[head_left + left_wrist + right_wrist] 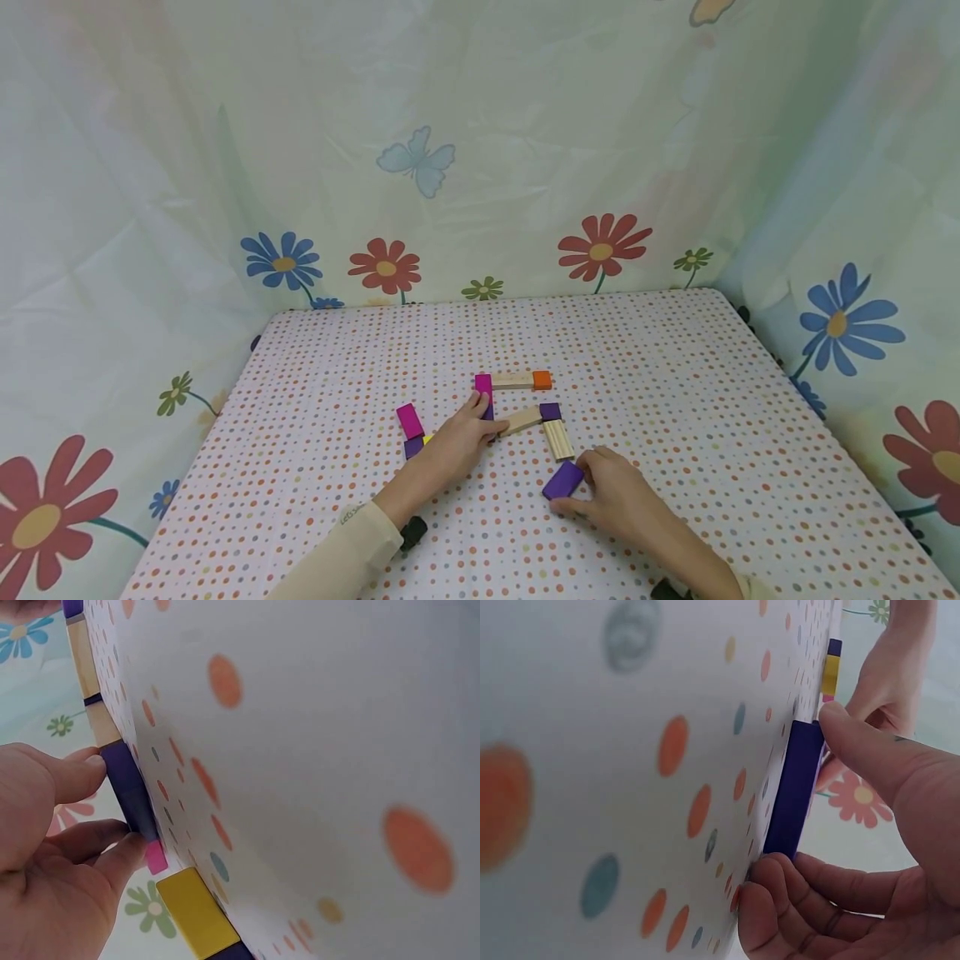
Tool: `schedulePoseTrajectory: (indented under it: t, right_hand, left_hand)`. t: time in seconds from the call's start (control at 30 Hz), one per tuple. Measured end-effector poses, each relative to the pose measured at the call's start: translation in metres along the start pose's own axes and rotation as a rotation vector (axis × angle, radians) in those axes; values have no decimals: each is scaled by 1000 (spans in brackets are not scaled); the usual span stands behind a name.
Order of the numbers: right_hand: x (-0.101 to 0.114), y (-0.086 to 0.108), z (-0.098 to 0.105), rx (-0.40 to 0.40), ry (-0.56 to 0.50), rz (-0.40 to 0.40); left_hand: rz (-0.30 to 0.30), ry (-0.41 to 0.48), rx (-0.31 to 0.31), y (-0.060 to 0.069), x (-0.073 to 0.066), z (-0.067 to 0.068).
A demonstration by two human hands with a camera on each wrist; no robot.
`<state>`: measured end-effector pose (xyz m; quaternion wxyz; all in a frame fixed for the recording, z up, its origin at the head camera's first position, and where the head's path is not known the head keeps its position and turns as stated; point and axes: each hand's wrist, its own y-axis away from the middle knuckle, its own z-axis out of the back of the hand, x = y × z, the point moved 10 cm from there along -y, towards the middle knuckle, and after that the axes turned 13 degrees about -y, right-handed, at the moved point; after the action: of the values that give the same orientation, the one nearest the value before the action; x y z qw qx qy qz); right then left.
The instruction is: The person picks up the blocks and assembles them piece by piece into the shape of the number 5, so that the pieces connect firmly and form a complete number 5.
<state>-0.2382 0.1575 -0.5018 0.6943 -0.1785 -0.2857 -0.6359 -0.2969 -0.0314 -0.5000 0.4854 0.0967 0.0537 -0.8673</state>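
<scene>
From the head view, my left hand (457,442) pinches the left purple block (489,412), which lies on the dotted cloth (660,375) just on the near side of an upright-running pink block (483,382). My right hand (618,492) has thumb and fingers around the right purple block (562,481): a plain oblong, smooth and evenly coloured, set slantwise at the near end of a grained block (558,439). From there a dark block (550,412) and a pale block (521,420) lead back toward my left hand. Past them, a wooden block (512,381) runs from the pink one to an orange block (542,380).

From my left wrist, thumb and fingertips clamp opposite ends of the left purple block. Its colour is deep, nearly black in places, its edges straight. A bit of pink shows past my fingertips, and a yellow block (196,913) sits nearer the camera.

From my right wrist, my thumb is at the far end of the right purple block and my curled fingers at the near one. The long face toward me is dark and flat, lying low along the cloth.
</scene>
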Motion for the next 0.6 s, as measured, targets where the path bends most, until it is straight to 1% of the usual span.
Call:
schedulePoseTrajectory:
  t: [0.2, 0.4, 0.6]
  right_hand:
    - [0, -1, -1, -12, 12, -10]
    - [0, -3, -2, -3, 23, -13]
    - [2, -2, -1, -12, 23, 14]
  left_hand:
    - [-5, -13, -9, -1, 0, 0]
    - [-11, -2, -21, 0, -1, 1]
    - [-9, -4, -23, 0, 0, 0]
